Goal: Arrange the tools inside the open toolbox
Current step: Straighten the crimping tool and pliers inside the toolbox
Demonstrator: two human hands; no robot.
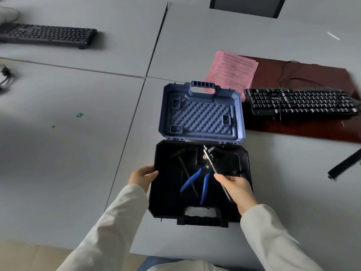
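Note:
The toolbox lies open on the grey table, its blue lid (201, 114) flat at the back and its black tray (166, 196) toward me. In the tray lie blue-handled pliers (192, 180) and a dark hammer (184, 165) that slants under them. My right hand (236, 189) is closed around the handle of a long, thin, dark tool (210, 160), whose head points up and left over the tray's back part. My left hand (141, 178) grips the tray's left rim, thumb over the edge.
A black keyboard (300, 101) sits on a dark red mat (304, 79) right of the lid, with pink paper (232, 70) behind it. Another keyboard (46, 35) lies far left. A black bar (344, 166) rests at the right edge. A small green scrap (79, 115) lies left.

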